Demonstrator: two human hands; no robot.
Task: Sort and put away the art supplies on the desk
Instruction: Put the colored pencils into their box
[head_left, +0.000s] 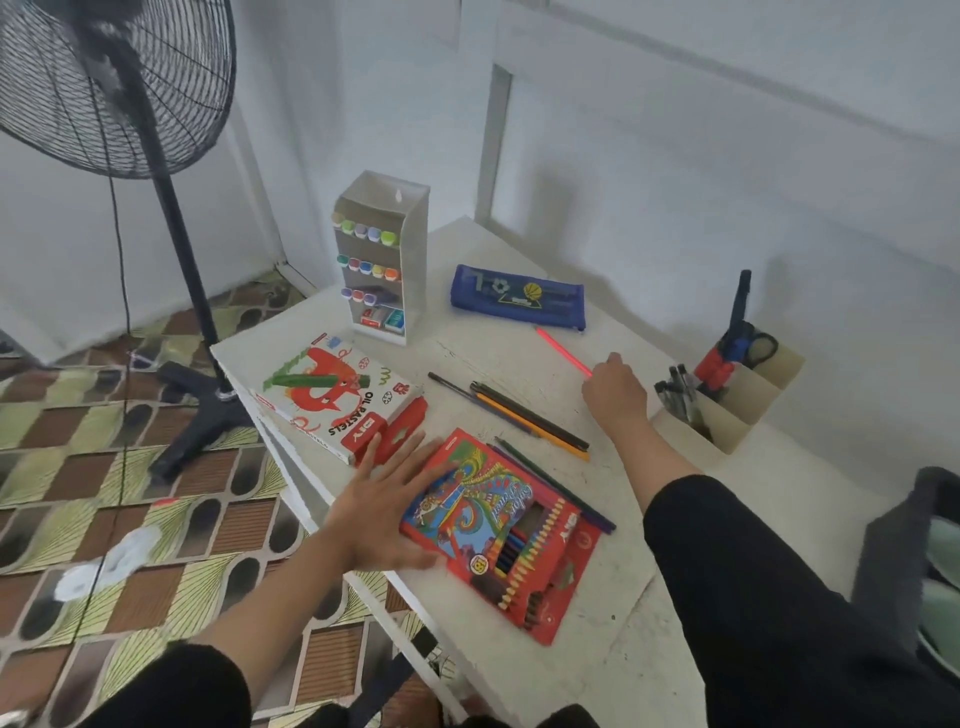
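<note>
Now, right hand (615, 387) at the pink pencil (563, 351); left hand (384, 512) flat by the pencil box (498, 530).

Head view: the pencil lies slantwise on the surface (623, 597), between the blue case (519, 297) and the holder (727, 410); its near end runs under the right fingers (614, 360), which curl together and seem to pinch it; it looks light, stiff, thin and apt to roll, so a pinch near the end should serve; the left fingers (415, 452) are straight and spread, resting on the box's left edge, gripping nothing; the box looks like light flat card, best lifted level by its long edges; loose pencils (519, 415) lie just beyond it, apart from both hands.
</note>
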